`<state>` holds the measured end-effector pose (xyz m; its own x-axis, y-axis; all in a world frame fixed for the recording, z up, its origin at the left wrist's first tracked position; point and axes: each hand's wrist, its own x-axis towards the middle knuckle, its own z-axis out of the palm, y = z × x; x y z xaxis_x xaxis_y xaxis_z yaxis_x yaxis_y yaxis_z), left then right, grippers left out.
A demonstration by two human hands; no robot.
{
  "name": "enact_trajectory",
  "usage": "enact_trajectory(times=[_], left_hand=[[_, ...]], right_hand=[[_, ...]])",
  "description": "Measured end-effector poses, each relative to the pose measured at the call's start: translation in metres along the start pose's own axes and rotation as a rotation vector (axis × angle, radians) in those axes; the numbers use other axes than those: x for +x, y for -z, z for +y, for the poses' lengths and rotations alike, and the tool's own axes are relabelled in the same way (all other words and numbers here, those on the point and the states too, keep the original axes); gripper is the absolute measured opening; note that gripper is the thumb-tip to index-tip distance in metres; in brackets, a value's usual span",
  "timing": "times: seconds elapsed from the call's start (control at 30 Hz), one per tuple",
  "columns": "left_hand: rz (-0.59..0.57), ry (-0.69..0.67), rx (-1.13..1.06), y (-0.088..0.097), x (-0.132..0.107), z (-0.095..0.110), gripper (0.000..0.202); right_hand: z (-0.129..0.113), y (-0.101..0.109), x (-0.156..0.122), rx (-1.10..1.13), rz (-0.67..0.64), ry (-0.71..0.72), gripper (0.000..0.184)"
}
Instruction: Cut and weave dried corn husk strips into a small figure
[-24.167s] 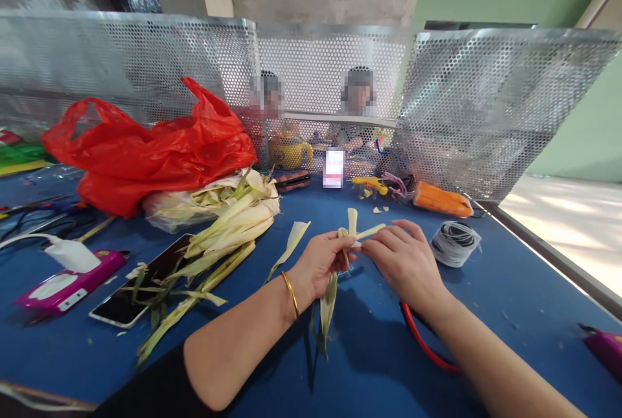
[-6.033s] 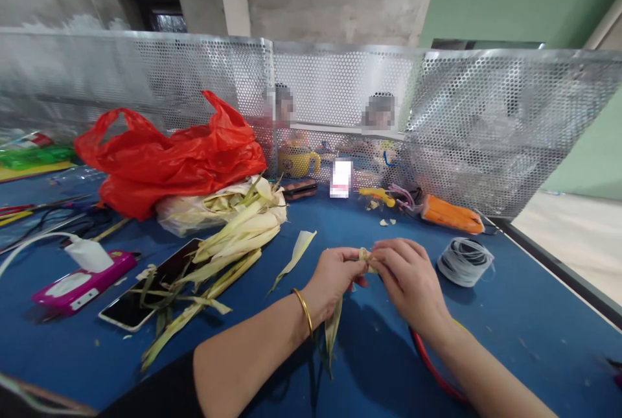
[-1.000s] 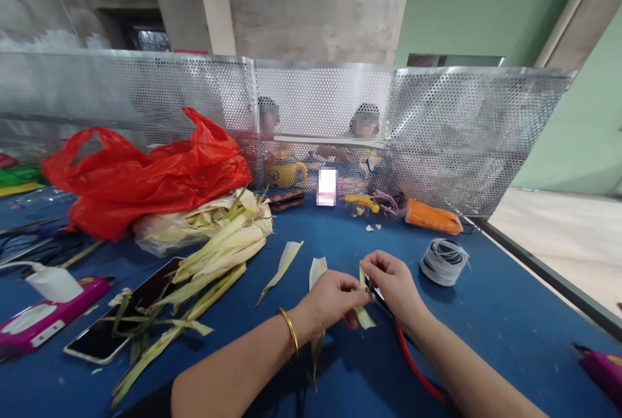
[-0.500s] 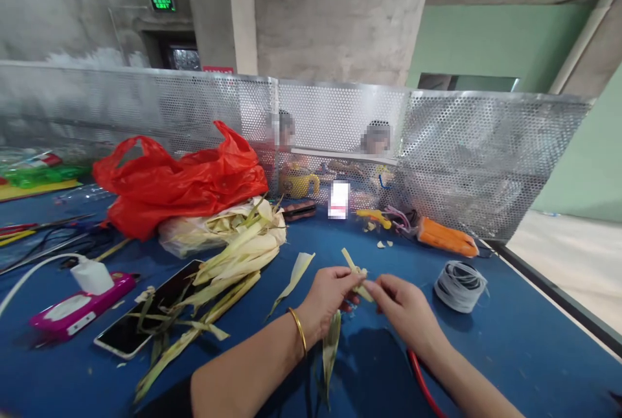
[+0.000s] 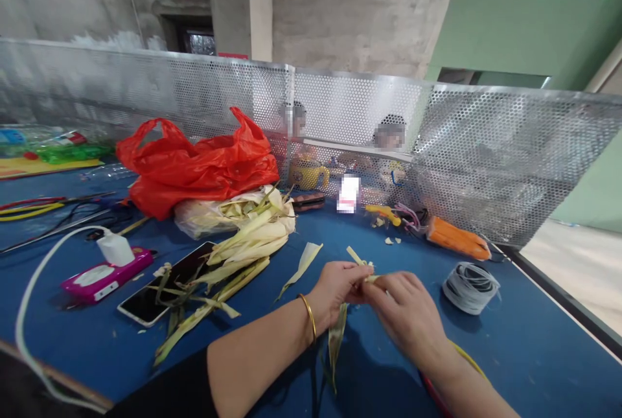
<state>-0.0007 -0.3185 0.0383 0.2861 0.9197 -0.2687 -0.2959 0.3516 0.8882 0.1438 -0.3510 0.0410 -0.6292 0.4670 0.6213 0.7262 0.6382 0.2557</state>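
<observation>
My left hand [image 5: 343, 285], with a gold bangle at its wrist, pinches a pale corn husk strip [image 5: 354, 254] whose end sticks up past the fingers. Against it, my right hand [image 5: 405, 308] has its thumb and fingers closed on the same husk work; the fingertips of both hands meet and partly hide it. A longer, browned husk piece [image 5: 337, 343] hangs below my left hand. On the table to the left lies a loose husk strip [image 5: 302, 267], and beyond it a heap of corn husks [image 5: 262, 230].
A red plastic bag [image 5: 204, 165] lies behind the husks. Left are a phone [image 5: 146, 304] and a magenta power strip [image 5: 107, 275] with a white plug. Right are a coil of grey cord [image 5: 470, 288] and an orange bundle [image 5: 458, 238]. A perforated metal screen [image 5: 486, 146] stands behind, people beyond it.
My right hand has moved in against my left hand and turned, its back now more toward me. The whole view has shifted, so the table things appear further right.
</observation>
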Motion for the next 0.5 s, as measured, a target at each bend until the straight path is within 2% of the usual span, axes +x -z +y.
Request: enact_trajectory(times=[0.07, 0.13, 0.3, 0.5], left_hand=[[0.003, -0.018, -0.008, -0.0017, 0.0, -0.002, 0.028], [-0.002, -0.02, 0.003, -0.0031, -0.0002, -0.0036, 0.027], [-0.017, -0.038, 0.025, -0.0025, -0.0014, -0.0026, 0.032], [-0.008, -0.043, 0.001, -0.0029, -0.0036, -0.0012, 0.037]], right_hand=[[-0.0052, -0.0019, -0.0005, -0.059, -0.095, 0.147, 0.018], [-0.008, -0.0044, -0.0016, -0.137, -0.142, 0.189, 0.017], [-0.0088, -0.0052, -0.0035, -0.219, -0.138, 0.159, 0.019], [-0.011, -0.0037, -0.002, -0.219, -0.031, 0.086, 0.022]])
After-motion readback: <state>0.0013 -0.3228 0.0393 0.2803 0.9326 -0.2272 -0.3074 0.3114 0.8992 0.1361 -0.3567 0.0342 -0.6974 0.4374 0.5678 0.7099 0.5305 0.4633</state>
